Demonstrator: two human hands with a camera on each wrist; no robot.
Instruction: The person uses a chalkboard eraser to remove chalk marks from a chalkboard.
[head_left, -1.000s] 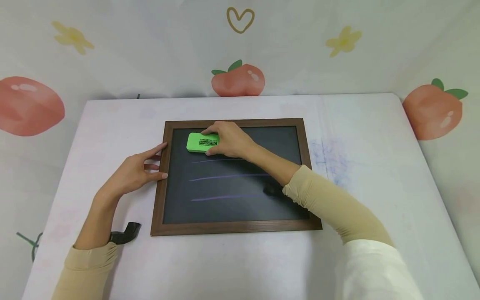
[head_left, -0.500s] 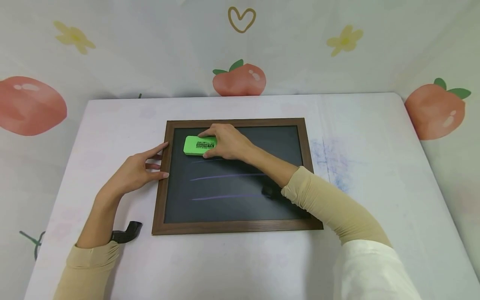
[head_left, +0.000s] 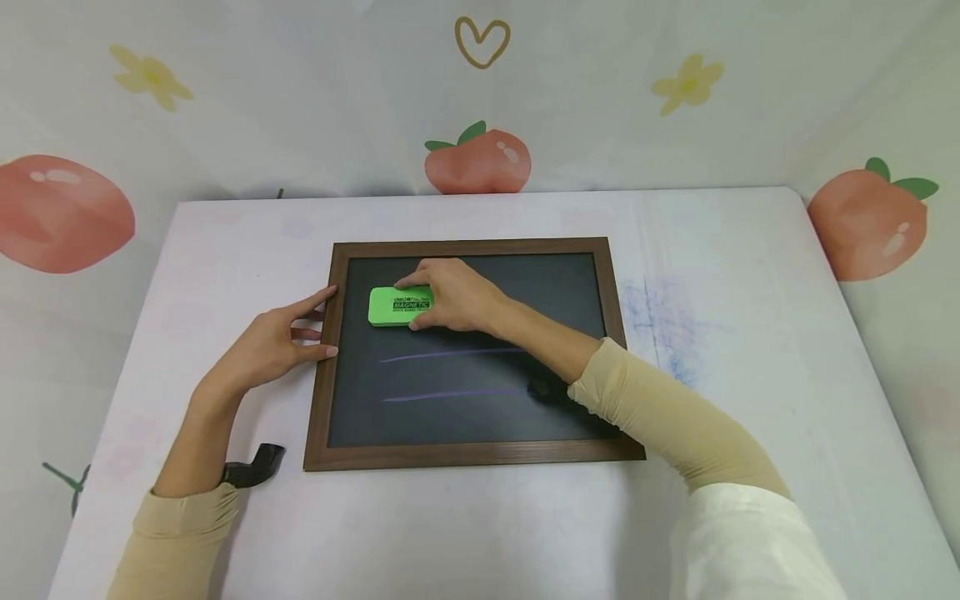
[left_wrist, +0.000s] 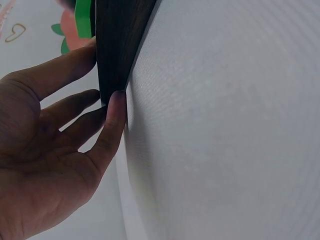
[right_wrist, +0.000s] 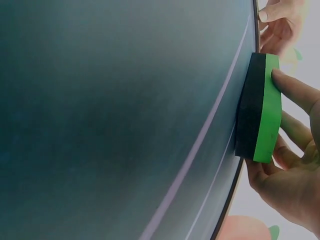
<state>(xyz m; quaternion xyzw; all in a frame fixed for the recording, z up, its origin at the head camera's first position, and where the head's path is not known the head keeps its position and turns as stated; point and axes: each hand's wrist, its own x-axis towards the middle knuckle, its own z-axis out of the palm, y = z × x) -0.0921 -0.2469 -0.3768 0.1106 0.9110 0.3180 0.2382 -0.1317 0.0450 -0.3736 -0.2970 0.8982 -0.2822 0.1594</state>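
Note:
A wood-framed blackboard (head_left: 450,423) lies on the white table, with two purple chalk-like lines (head_left: 442,355) showing across it. Thumb and fingers of my right hand (head_left: 465,297) pinch a green magnetic whiteboard eraser (head_left: 383,307) by its long sides, near the board's upper left. In the right wrist view, the dark felt side of the eraser (right_wrist: 251,107) faces the board and lies right against it. My left hand (head_left: 262,346) has its fairly straight fingertips and thumb against the frame's left edge (head_left: 322,392); the left wrist view shows the fingertips spread along that frame edge (left_wrist: 116,50).
Blue smudges (head_left: 667,325) mark the tabletop right of the board. A black device (head_left: 255,467) sits at the left wrist, and a dark one (head_left: 543,390) shows beside the right forearm. A fruit-printed white backdrop (head_left: 585,92) stands behind the table.
My right hand has moved the eraser down the board, first slightly left. The uppermost purple line, visible earlier, no longer shows in the head view. My left hand has stayed at the frame.

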